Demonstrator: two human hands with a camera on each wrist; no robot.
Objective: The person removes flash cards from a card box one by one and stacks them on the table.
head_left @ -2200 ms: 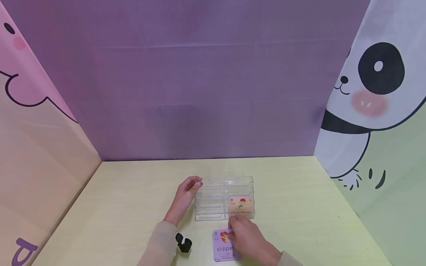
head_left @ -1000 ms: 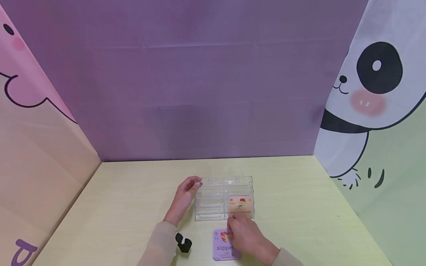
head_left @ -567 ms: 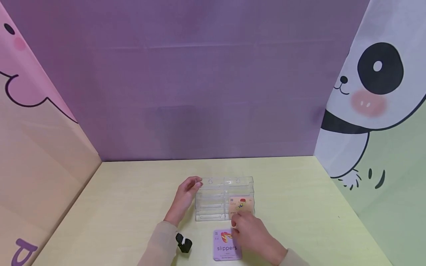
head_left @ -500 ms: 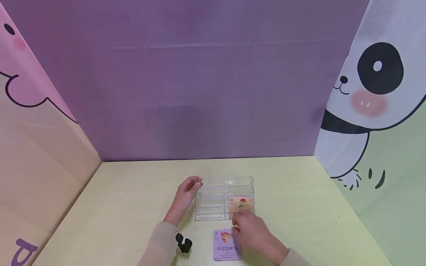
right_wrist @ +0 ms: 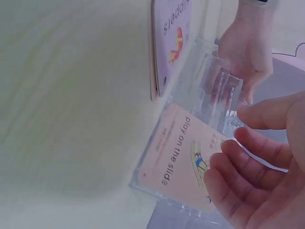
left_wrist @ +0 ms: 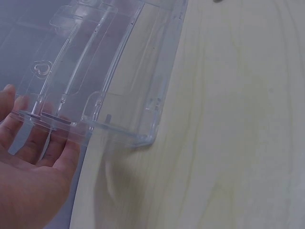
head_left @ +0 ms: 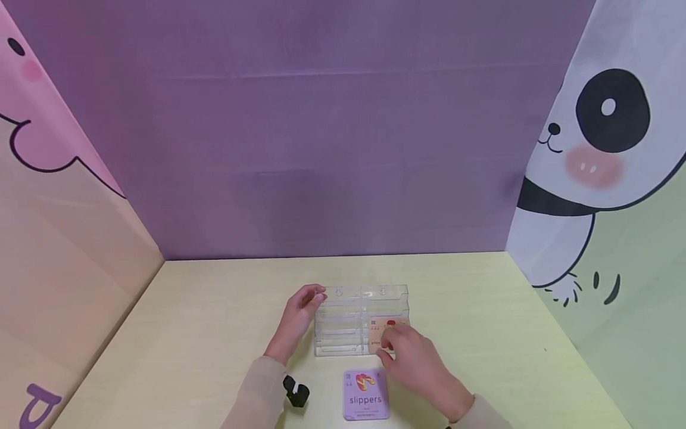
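A clear plastic card rack (head_left: 339, 328) with stepped pockets in two columns stands on the table. My left hand (head_left: 293, 322) grips its upper left edge, thumb in front and fingers behind, as the left wrist view shows. In the lower right pocket sits a peach picture card (right_wrist: 167, 148) reading "play on the slide". My right hand (head_left: 415, 360) is just in front of this card, fingers loosely bent and thumb apart, with nothing between them; it covers the card's right part in the head view. Nearer me lies a small stack of cards, a purple "slippers" card (head_left: 365, 399) on top.
A small black object (head_left: 296, 392) shows beside the left sleeve. The pale wooden table (head_left: 225, 333) meets a purple cloth backdrop (head_left: 332, 149) behind, with printed cloth panels at left and right.
My right hand has moved right and slightly up off the card's lower edge, its fingers spreading, and now uncovers the slippers card. The left hand and rack stay put.
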